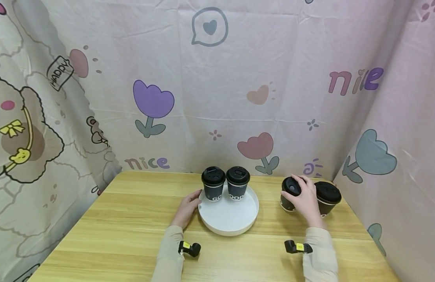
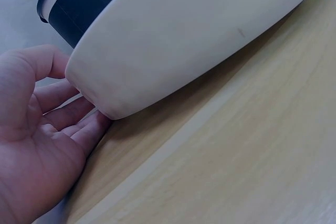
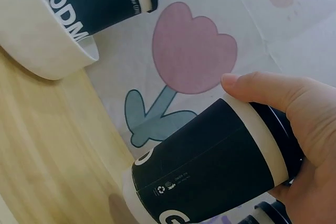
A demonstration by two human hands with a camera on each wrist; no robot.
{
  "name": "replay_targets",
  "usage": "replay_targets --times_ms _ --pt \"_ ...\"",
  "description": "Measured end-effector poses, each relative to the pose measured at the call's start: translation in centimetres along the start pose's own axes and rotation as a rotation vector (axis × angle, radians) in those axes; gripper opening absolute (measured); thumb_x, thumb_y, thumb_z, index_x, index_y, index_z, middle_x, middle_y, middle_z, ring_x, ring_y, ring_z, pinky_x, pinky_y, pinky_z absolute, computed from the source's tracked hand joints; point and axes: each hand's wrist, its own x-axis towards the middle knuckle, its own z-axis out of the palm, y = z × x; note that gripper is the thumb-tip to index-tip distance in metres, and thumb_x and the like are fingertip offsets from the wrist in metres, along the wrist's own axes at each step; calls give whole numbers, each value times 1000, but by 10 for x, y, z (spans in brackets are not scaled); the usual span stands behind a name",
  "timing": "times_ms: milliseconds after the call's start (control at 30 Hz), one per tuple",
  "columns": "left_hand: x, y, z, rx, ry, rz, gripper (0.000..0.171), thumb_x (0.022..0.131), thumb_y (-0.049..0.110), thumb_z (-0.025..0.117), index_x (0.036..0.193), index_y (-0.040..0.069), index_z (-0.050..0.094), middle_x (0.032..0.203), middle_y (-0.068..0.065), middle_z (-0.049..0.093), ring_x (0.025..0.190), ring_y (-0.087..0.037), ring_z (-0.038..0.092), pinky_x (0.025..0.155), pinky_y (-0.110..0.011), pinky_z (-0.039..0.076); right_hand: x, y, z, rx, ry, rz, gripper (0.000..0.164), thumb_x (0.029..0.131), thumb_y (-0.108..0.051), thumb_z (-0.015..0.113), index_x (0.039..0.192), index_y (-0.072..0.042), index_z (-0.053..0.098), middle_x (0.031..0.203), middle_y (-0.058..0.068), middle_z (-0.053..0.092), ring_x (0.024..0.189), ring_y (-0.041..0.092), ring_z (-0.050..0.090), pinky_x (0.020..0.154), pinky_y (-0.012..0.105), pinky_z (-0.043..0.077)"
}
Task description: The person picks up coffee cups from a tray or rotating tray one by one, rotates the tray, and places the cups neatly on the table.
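My left hand (image 1: 187, 208) holds the left side of a round white tray (image 1: 228, 219), its thumb at the rim and its fingers against the wall and lower edge in the left wrist view. On the tray two black-lidded paper coffee cups, a left one (image 1: 214, 191) and a right one (image 1: 236, 189), stand upright side by side. To the right of the tray, my right hand (image 1: 307, 199) grips another black paper cup (image 3: 210, 156) around its lid from above, thumb on the near-left side. Part of that cup is hidden by the hand.
A fourth lidded cup (image 1: 328, 196) stands just right of my right hand, partly covered by it. Everything is on a wooden table (image 1: 133, 235). A printed curtain (image 1: 210, 86) hangs right behind the table's back edge and along both sides.
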Motion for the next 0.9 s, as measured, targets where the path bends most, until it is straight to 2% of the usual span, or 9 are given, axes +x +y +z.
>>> replay_targets --times_ms 233,600,900 --pt "12 -17 -4 -2 7 -9 56 90 2 50 145 -5 40 153 -23 38 143 -36 35 117 -50 33 -1 2 8 -20 1 -12 68 75 -26 81 135 -7 54 139 24 40 125 47 35 99 61 34" --pt "11 -19 -3 -1 4 5 55 91 3 50 145 -5 40 153 -24 37 142 -37 36 116 -49 34 -2 2 8 -93 -37 33 70 78 -30 79 138 -6 51 142 26 39 128 47 33 102 64 35" --pt "11 -19 -3 -22 -3 15 55 89 0 50 143 -7 40 151 -25 39 141 -37 36 116 -48 34 -1 3 5 -142 -48 98 72 81 -32 76 141 -5 48 145 26 37 137 49 25 109 66 29"
